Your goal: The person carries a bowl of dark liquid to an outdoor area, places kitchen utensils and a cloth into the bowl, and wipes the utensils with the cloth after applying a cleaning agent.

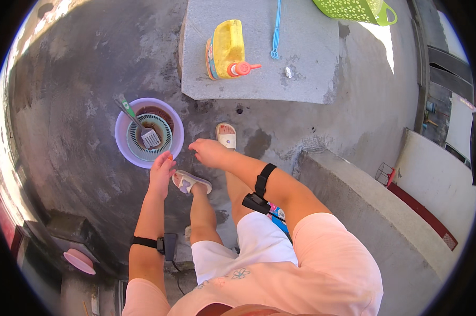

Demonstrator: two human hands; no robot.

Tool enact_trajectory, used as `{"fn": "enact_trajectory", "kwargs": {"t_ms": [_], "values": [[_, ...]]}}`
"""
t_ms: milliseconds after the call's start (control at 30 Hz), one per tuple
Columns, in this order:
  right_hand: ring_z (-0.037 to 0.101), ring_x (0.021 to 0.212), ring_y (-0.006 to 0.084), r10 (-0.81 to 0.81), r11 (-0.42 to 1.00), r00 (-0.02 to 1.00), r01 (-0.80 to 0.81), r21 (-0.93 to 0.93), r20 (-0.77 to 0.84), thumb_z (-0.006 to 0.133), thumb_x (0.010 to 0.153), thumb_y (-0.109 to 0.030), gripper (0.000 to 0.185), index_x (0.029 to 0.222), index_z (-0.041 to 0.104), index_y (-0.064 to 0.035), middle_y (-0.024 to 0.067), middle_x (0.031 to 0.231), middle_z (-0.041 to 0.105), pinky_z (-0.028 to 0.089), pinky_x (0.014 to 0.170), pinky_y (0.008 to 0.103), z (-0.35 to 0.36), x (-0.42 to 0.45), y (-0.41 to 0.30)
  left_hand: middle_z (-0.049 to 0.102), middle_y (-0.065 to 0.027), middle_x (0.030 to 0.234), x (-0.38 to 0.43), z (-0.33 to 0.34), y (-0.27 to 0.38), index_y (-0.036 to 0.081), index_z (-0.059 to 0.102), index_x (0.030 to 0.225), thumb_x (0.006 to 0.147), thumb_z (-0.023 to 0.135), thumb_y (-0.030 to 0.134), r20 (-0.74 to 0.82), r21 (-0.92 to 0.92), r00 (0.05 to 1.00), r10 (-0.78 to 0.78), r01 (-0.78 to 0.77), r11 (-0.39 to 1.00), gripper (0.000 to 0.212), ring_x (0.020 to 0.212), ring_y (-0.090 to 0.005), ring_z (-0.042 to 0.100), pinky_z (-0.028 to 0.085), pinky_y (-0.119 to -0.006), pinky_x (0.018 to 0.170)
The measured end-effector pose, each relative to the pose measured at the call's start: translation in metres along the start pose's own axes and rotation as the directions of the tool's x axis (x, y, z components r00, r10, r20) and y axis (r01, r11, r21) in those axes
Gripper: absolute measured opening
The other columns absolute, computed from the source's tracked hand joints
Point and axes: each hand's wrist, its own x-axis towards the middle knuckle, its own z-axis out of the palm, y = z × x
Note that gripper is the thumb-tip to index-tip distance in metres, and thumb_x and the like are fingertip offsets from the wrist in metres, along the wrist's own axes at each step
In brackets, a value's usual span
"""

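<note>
My left hand (161, 173) is at the lower right rim of a lilac basin (121, 136). A small orange thing (170, 157) shows between its thumb and fingers, too small to name. My right hand (209, 152) hangs to the right of the basin, above the ground, with its fingers bent together; whether they hold anything is hidden. Brown liquid (159, 112) lies in the basin. Inside stands a pale green slotted plastic basket (133, 144). A slotted metal turner (149, 138) with a grey and green handle rests in the basket, its handle leaning over the basin's upper left rim.
Ahead, a grey stone slab (257, 89) bears a yellow jug (224, 47) with an orange pump top, a blue long-handled plastic scratcher (276, 37) and a crumpled white scrap (288, 72). A green perforated basket (354, 12) is beyond. To the right runs a low concrete wall (356, 189).
</note>
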Motion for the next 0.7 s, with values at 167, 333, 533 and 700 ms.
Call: {"fn": "enact_trajectory", "kwargs": {"t_ms": [167, 333, 533, 700], "values": [[0.060, 0.099, 0.0327, 0.089, 0.993, 0.983, -0.075, 0.089, -0.158, 0.058, 0.082, -0.012, 0.030, 0.111, 0.059, -0.0066, 0.0134, 0.104, 0.060, 0.050, 0.082, 0.0423, -0.014, -0.059, 0.051, 0.054, -0.0036, 0.120, -0.002, 0.073, 0.012, 0.010, 0.049, 0.128, 0.093, 0.052, 0.022, 0.114, 0.097, 0.992, -0.056, 0.045, 0.994, 0.038, 0.106, -0.0184, 0.054, 0.044, -0.033, 0.087], [0.059, 0.101, 0.0326, 0.231, 0.958, 0.956, -0.191, 0.214, -0.181, 0.058, 0.082, -0.013, 0.028, 0.110, 0.059, -0.0080, 0.0135, 0.108, 0.060, 0.049, 0.084, 0.0426, -0.039, -0.122, 0.087, 0.053, -0.0061, 0.122, -0.013, 0.162, 0.033, 0.009, 0.048, 0.129, 0.094, 0.052, 0.022, 0.189, 0.216, 0.979, -0.078, 0.036, 0.976, 0.037, 0.106, -0.0188, 0.055, 0.045, -0.034, 0.087], [0.058, 0.102, 0.0324, 0.347, 0.924, 0.913, -0.293, 0.246, -0.215, 0.056, 0.084, -0.015, 0.029, 0.112, 0.059, -0.0092, 0.0143, 0.110, 0.060, 0.048, 0.086, 0.0422, -0.073, -0.191, 0.122, 0.053, -0.0063, 0.124, -0.034, 0.227, 0.061, 0.008, 0.046, 0.131, 0.094, 0.051, 0.020, 0.217, 0.324, 0.972, -0.086, 0.012, 0.946, 0.039, 0.105, -0.0184, 0.056, 0.045, -0.033, 0.087], [0.057, 0.103, 0.0334, 0.431, 0.884, 0.860, -0.340, 0.322, -0.274, 0.056, 0.083, -0.014, 0.028, 0.110, 0.060, -0.0083, 0.0151, 0.111, 0.059, 0.048, 0.086, 0.0433, -0.100, -0.253, 0.129, 0.054, -0.0039, 0.122, -0.067, 0.245, 0.099, 0.008, 0.049, 0.129, 0.092, 0.053, 0.019, 0.285, 0.513, 0.958, 0.005, -0.157, 0.844, 0.039, 0.101, -0.0142, 0.056, 0.044, -0.029, 0.084]]}}
